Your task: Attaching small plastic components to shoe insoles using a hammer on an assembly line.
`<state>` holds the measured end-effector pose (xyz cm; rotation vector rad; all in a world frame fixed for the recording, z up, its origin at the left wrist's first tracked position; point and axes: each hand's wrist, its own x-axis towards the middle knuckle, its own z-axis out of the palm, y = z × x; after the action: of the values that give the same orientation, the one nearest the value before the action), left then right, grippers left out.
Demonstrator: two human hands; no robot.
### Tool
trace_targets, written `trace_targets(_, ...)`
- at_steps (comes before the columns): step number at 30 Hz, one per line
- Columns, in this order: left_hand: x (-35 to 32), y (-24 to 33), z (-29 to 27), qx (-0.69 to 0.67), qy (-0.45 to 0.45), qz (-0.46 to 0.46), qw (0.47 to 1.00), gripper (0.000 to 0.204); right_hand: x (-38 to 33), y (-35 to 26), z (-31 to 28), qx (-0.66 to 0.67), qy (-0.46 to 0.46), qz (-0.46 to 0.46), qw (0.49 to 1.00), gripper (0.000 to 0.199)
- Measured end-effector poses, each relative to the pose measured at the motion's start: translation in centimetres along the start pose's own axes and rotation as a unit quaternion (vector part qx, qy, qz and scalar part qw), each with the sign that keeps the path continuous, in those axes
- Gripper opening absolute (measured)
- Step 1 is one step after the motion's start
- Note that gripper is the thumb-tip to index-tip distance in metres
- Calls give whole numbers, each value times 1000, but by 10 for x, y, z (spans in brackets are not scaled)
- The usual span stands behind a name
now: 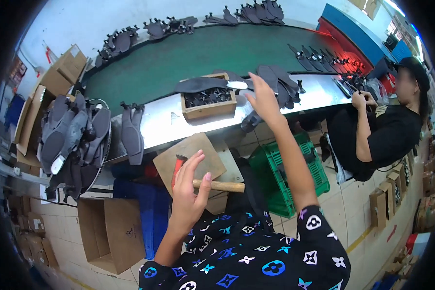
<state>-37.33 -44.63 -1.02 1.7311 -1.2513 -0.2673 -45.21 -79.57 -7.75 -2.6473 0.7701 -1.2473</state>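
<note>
Hands apart, fingers spread: left hand (pixel 188 194) above a wooden-handled tool (pixel 224 186), contact unclear; right hand (pixel 265 99) beside the white-ended dark sole (pixel 200 85) lying across a wooden box (pixel 209 112); left of both, carton (pixel 124 249) with small illegible mark (pixel 130 232).

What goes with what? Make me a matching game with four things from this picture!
1. wooden box
2. plastic crate
3. left hand
4. right hand

A. nearest the hammer
B. near dark soles on the bench
C. holds small black pieces
D. green

Pairs: 1-C, 2-D, 3-A, 4-B
</note>
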Motion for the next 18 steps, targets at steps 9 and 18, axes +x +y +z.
trace_targets(9, 46, 4, -13, 274, 162, 90, 944, 56, 66, -74, -22, 236, -54, -1, 970, 36)
trace_targets(18, 58, 33, -76, -12, 206, 7, 979, 70, -47, -198, -53, 391, -162, -3, 906, 87)
